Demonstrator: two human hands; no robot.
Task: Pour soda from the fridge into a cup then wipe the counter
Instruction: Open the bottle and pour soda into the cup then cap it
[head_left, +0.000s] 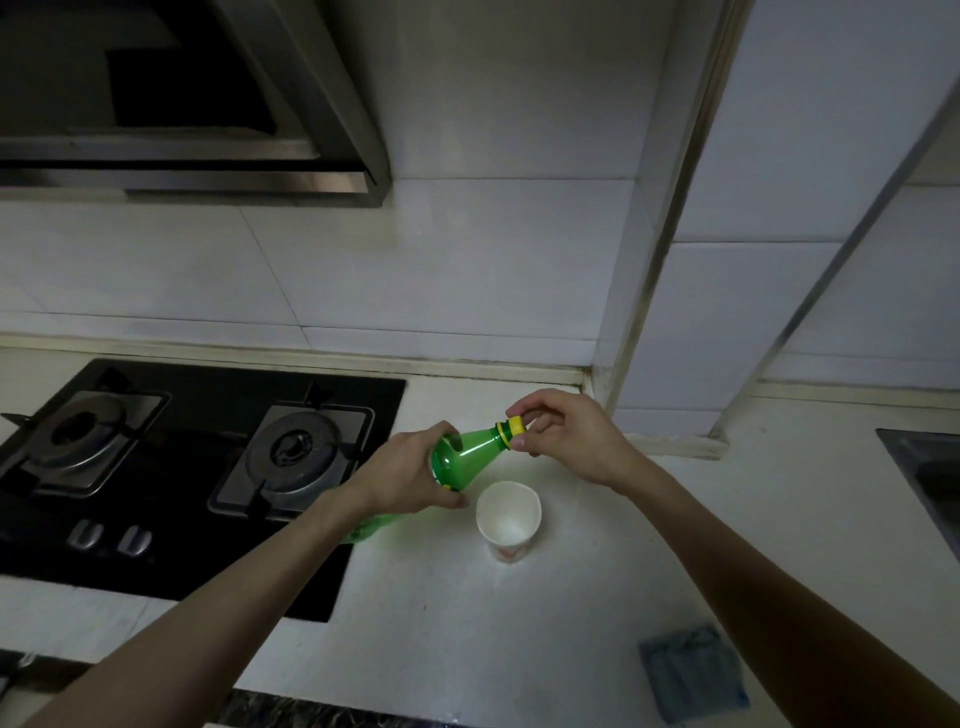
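A green soda bottle (467, 449) is held tilted above the white counter (597, 597), its neck pointing up and to the right. My left hand (410, 475) grips the bottle's body. My right hand (566, 436) pinches the yellow cap (516, 426) with thumb and fingers. The bottle's lower end is partly hidden behind my left wrist. An empty white paper cup (508, 517) stands upright on the counter just below and right of the bottle. A folded blue-grey cloth (693, 675) lies near the counter's front edge at the right.
A black two-burner gas hob (171, 467) fills the counter to the left, under a steel range hood (208, 130). A sink's corner (930, 467) shows at the far right. White tiled walls form a corner behind the cup.
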